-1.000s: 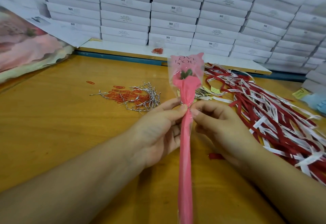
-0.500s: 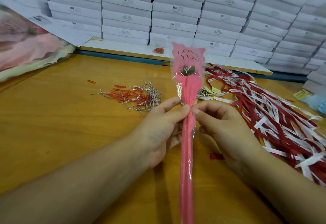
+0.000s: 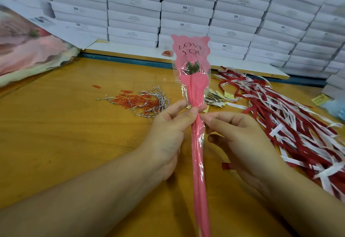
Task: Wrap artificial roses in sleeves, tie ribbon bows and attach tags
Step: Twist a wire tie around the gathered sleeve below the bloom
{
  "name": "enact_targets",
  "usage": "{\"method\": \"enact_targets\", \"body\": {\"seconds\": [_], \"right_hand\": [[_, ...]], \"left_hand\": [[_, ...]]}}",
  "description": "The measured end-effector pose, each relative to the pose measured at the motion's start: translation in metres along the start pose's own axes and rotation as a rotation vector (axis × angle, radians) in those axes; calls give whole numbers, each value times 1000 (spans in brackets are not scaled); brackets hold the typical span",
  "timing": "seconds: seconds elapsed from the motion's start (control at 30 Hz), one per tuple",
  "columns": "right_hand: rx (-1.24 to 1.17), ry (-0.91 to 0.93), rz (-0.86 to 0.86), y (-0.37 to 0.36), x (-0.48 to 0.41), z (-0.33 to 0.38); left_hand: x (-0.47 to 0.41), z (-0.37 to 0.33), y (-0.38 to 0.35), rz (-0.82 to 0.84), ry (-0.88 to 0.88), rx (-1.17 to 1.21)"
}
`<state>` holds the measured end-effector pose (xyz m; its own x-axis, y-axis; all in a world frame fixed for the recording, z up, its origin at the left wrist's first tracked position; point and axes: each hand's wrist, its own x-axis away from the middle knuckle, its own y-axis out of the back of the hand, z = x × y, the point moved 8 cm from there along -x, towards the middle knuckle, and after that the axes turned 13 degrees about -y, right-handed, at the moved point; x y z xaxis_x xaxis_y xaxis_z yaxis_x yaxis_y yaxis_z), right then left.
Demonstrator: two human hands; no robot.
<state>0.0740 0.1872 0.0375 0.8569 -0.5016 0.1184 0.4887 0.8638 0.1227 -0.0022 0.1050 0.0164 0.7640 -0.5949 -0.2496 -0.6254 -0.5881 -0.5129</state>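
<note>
A person holds a pink cellophane sleeve (image 3: 194,85) printed "LOVE YOU" upright above a wooden table (image 3: 65,139), an artificial rose (image 3: 190,67) showing only dimly through its clear window. The left hand (image 3: 168,134) pinches the gathered neck of the sleeve between thumb and forefinger. The right hand (image 3: 240,137) meets it from the other side, fingertips closed on the same spot and the other fingers curled below. The long pink tail of the sleeve runs down between the forearms. Red and white printed ribbons (image 3: 298,124) lie heaped on the table to the right, with small yellow tags (image 3: 214,97) just behind the sleeve. Red paper clips (image 3: 128,100) and silver twist ties (image 3: 158,96) are scattered to the left. Stacked white boxes (image 3: 186,12) line the back.
</note>
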Motion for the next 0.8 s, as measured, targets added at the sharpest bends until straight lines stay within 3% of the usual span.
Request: {"method": "enact_targets", "body": {"seconds": [0.23, 0.53, 0.67, 0.8], "right_hand": [[45, -56, 188, -17, 7, 1], [27, -179, 99, -15, -2, -13], [384, -187, 85, -4, -2, -6], [944, 25, -111, 32, -7, 22]], "left_hand": [[-3, 5, 7, -51, 17, 32], [0, 5, 3, -48, 42, -31], [1, 3, 8, -50, 84, -117], [2, 4, 10, -57, 115, -170]]}}
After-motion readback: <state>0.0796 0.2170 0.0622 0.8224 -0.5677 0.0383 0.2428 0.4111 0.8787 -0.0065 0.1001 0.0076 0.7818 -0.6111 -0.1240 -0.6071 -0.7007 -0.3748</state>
